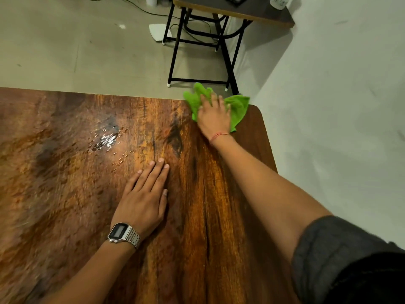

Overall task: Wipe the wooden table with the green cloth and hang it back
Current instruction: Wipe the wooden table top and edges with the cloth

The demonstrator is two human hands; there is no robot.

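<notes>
the right hand (213,116) lies flat, fingers spread, pressing the green cloth (237,109) onto the far right corner of the wooden table (219,216); part of the cloth hangs past the far edge. the left hand (145,194) rests palm down on the table, fingers straight and together, holding nothing, a watch (122,233) on its wrist.

Glossy wood-grain table (87,172), fuzzy green cloth (238,106), metal watch (123,234)

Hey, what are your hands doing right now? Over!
Right hand presses green cloth flat at wooden table far corner. Left hand flat on tabletop. Wet patch left unwiped. Nothing blocking.
</notes>
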